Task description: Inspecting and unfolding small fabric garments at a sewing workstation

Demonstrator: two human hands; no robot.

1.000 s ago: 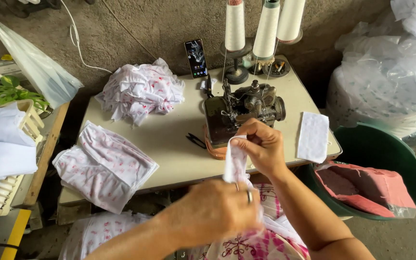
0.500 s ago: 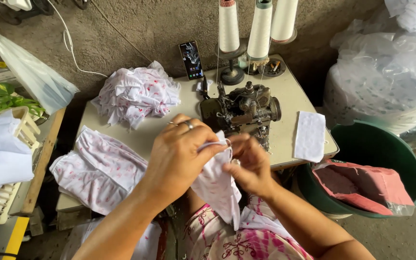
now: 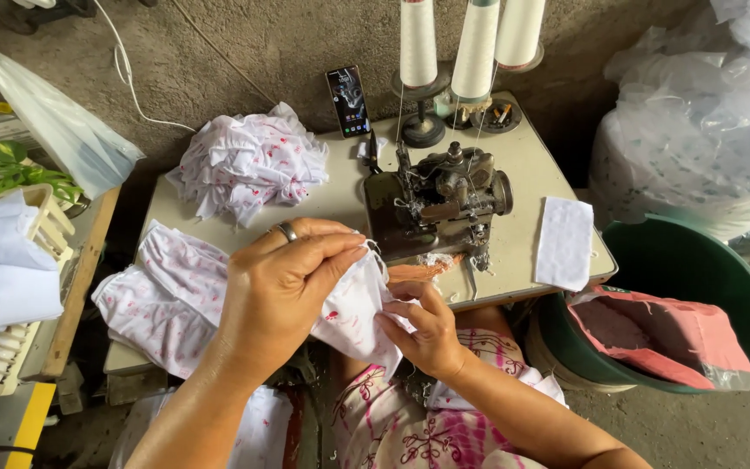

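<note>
The left hand (image 3: 281, 291), a ring on one finger, pinched the upper edge of a small white fabric piece with red print (image 3: 356, 311), its grip closed on the cloth between thumb and fingertips. The right hand (image 3: 427, 330) met it from four o'clock, its grip also closed on the same piece along the lower right edge. The cloth hung between the two hands, just in front of the near edge of the table (image 3: 340, 198) and above the person's lap.

At one o'clock from the hands stood a dark overlock sewing machine (image 3: 437, 201) on the table, and beyond it, toward twelve o'clock, three tall white thread cones (image 3: 474, 43) rose on their stands. A phone (image 3: 349, 101) leaned upright against the wall at eleven o'clock from the machine. A crumpled heap of printed white pieces (image 3: 249, 162) lay on the table at eleven o'clock from the hands, and a flatter stack of the same cloth (image 3: 165, 295) draped over the table's edge at nine o'clock, just beside the left hand. A plain white rectangular piece (image 3: 563, 242) lay at three o'clock from the machine. Off the table, at three o'clock, stood a green bucket (image 3: 722, 269) holding a pinkish bag (image 3: 661, 334).
</note>
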